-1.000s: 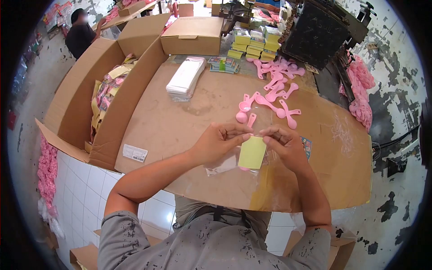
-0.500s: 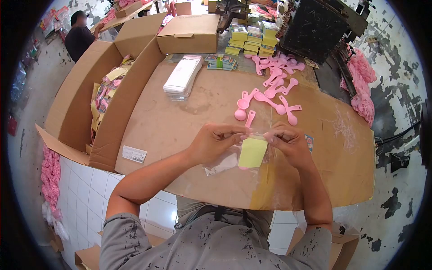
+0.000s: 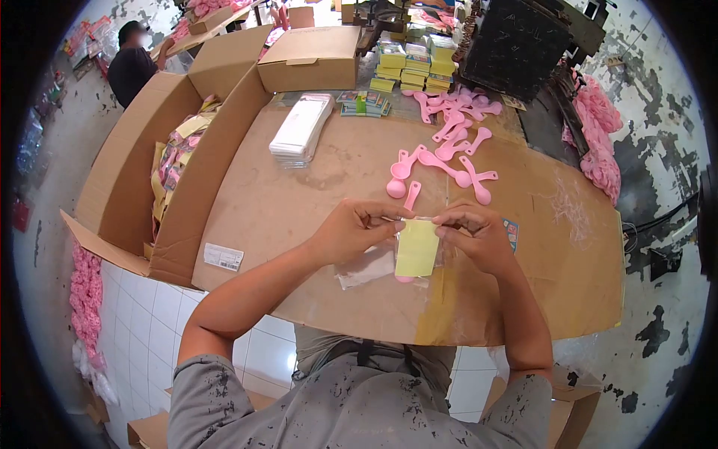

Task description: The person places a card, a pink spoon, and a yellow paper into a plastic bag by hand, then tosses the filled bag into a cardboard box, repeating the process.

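My left hand (image 3: 357, 230) and my right hand (image 3: 471, 233) pinch the top edge of a clear plastic bag (image 3: 416, 249) just above the cardboard-covered table (image 3: 314, 194). A yellow card fills the bag, and a bit of pink shows at its bottom. Another empty clear bag (image 3: 366, 269) lies on the table under my left hand. Loose pink plastic spoons (image 3: 441, 161) lie scattered just beyond my hands. A pink spoon (image 3: 412, 196) lies nearest my fingers.
A stack of clear bags (image 3: 301, 129) lies at the far left of the table. An open carton (image 3: 168, 161) of packed items stands on the left. A closed box (image 3: 310, 60), yellow card stacks (image 3: 415, 67) and a black machine (image 3: 516, 45) are at the back. Another person (image 3: 131, 63) stands far left.
My hands and the bag shifted slightly; the fingers came closer together along the bag's top edge. The yellow card sits straighter in the bag.
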Action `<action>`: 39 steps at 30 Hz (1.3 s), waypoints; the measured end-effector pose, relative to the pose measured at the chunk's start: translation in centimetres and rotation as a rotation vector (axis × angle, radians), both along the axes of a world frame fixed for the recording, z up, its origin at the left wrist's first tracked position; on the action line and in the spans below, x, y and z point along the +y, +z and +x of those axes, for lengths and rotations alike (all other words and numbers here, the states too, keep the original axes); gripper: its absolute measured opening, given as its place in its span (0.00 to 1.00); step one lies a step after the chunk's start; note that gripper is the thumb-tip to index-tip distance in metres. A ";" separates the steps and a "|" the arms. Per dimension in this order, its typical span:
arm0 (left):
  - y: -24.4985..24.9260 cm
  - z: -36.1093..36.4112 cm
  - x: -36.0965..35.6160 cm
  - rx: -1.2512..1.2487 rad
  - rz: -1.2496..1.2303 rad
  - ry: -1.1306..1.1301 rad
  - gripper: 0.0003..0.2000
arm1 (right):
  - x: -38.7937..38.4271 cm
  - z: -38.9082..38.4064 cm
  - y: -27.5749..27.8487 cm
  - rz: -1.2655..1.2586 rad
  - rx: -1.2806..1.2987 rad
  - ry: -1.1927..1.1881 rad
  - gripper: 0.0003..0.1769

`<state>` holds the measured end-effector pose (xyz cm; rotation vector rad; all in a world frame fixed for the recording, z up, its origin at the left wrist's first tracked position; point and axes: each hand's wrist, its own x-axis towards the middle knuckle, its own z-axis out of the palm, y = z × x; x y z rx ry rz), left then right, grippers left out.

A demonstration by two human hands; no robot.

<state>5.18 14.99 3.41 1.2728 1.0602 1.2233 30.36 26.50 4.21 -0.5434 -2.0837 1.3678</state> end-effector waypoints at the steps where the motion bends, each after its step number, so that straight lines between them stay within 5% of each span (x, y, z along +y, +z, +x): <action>1: 0.0 0.0 0.0 0.007 -0.007 0.004 0.13 | 0.0 0.0 -0.1 -0.049 0.005 -0.005 0.13; 5: -0.7 -0.3 0.4 0.001 0.001 0.033 0.13 | -1.3 -0.5 1.9 -0.275 0.026 0.065 0.23; 9: -0.9 -0.7 0.7 0.027 0.043 0.058 0.14 | -0.6 -0.2 0.5 -0.229 -0.036 0.089 0.26; 12: 0.3 1.3 0.3 -0.243 0.156 0.159 0.17 | -0.7 -0.2 1.1 -0.223 -0.014 0.082 0.25; 17: -0.5 -0.3 0.0 0.011 0.016 -0.058 0.20 | -1.3 -0.3 2.4 -0.201 0.093 0.092 0.24; 20: 2.5 -3.3 0.2 0.142 -0.066 0.053 0.17 | 0.6 2.0 4.1 0.206 -0.116 -0.085 0.22; 23: 4.2 -8.3 0.1 -0.169 0.343 0.598 0.14 | 2.8 5.3 4.7 0.456 -0.296 -0.316 0.20; 25: 6.4 -10.7 0.0 -0.520 0.600 0.864 0.26 | 4.2 7.0 3.5 0.376 -0.268 -0.396 0.19; 28: 5.9 -10.9 -0.2 -0.726 0.627 0.697 0.30 | 4.6 8.1 2.7 0.486 -0.399 -0.382 0.18; 29: 4.7 -10.0 0.7 -0.621 0.543 0.740 0.26 | 4.5 8.2 2.5 0.560 -0.471 -0.354 0.18; 31: 1.5 -8.3 1.8 -0.035 0.483 0.655 0.20 | 3.7 7.5 3.2 0.447 -0.452 -0.329 0.18; 33: 1.8 -4.7 1.0 0.510 0.159 0.426 0.16 | 2.7 6.3 3.1 0.406 -0.410 -0.271 0.18; 35: 1.5 -1.8 0.2 0.739 0.048 0.278 0.20 | 1.8 5.2 2.3 0.436 -0.344 -0.190 0.18; 39: -0.5 -1.0 0.1 1.036 0.245 0.085 0.18 | 2.2 6.0 1.8 0.633 -0.499 -0.292 0.18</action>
